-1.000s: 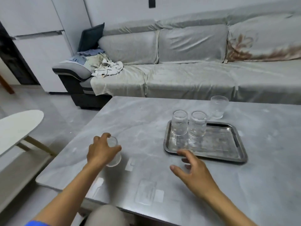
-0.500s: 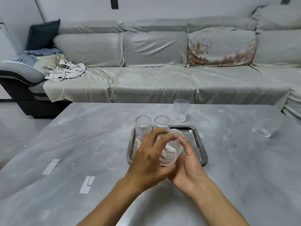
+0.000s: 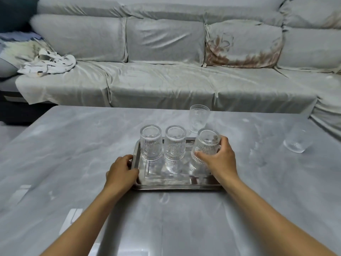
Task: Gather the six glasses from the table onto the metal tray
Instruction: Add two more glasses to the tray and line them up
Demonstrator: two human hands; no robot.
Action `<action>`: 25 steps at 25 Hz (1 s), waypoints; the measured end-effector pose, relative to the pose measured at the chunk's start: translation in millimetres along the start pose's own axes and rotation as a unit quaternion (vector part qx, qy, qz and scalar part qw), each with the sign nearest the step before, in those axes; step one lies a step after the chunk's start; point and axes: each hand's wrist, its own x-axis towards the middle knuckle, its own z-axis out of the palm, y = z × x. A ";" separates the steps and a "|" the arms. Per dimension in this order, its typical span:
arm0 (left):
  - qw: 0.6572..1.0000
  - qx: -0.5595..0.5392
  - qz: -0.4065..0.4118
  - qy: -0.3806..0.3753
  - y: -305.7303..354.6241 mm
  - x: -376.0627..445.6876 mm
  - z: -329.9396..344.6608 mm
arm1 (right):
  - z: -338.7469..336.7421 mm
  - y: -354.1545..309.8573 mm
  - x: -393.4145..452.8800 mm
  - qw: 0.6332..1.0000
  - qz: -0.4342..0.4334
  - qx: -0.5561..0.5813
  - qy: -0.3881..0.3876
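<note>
A: Five glasses show. Two ribbed glasses [image 3: 151,143] stand upright on the metal tray [image 3: 177,185], side by side along its far edge.
B: The right hand [image 3: 220,159] grips a third glass [image 3: 205,145] over the tray's right part, tilted left. The left hand [image 3: 121,172] clasps the tray's left rim.
A: A fourth glass [image 3: 199,118] stands on the table [image 3: 73,145] behind the tray; a fifth glass [image 3: 297,139] stands far right.

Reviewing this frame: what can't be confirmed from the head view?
- Third glass: the right hand covers its base, so whether it rests on the metal tray is unclear.
- Sixth glass: only five show; it may lie outside the frame.
- Left hand: its fingers hide the tray's left rim.
</note>
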 end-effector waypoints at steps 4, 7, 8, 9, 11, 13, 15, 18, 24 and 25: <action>0.999 -0.029 -0.022 -0.016 1.6 5.7 2.1 | 19.7 5.1 12.4 0.999 -0.023 -0.023 -0.012; 0.997 -0.065 -0.037 -0.028 4.7 8.2 1.0 | 25.7 7.0 16.3 0.999 -0.021 -0.012 -0.031; 0.996 -0.074 -0.034 -0.031 6.2 6.9 0.6 | 26.4 7.3 16.5 0.999 -0.022 -0.012 -0.034; 0.996 -0.078 -0.031 -0.032 6.4 7.3 0.1 | 26.5 6.5 16.8 0.999 -0.021 -0.015 -0.036; 0.995 -0.081 -0.034 -0.042 6.7 7.4 -0.9 | 27.0 5.6 18.4 0.999 -0.010 -0.021 -0.045; 0.995 -0.079 -0.035 -0.048 8.2 4.2 -1.2 | 26.5 5.7 18.6 0.998 -0.001 -0.022 -0.053; 0.996 -0.074 -0.029 -0.048 8.0 1.9 -1.4 | 25.0 7.0 18.4 0.997 -0.002 -0.020 -0.072; 0.993 -0.104 -0.035 -0.030 8.8 -0.6 -2.3 | 10.8 15.1 22.3 0.990 0.021 0.002 -0.140; 0.984 -0.170 -0.061 0.012 6.3 3.3 0.9 | -25.3 -2.8 80.1 0.952 -0.176 -0.242 -0.058; 0.983 -0.174 -0.059 0.010 4.6 4.3 1.5 | -21.4 -11.5 94.1 0.941 -0.207 -0.257 -0.079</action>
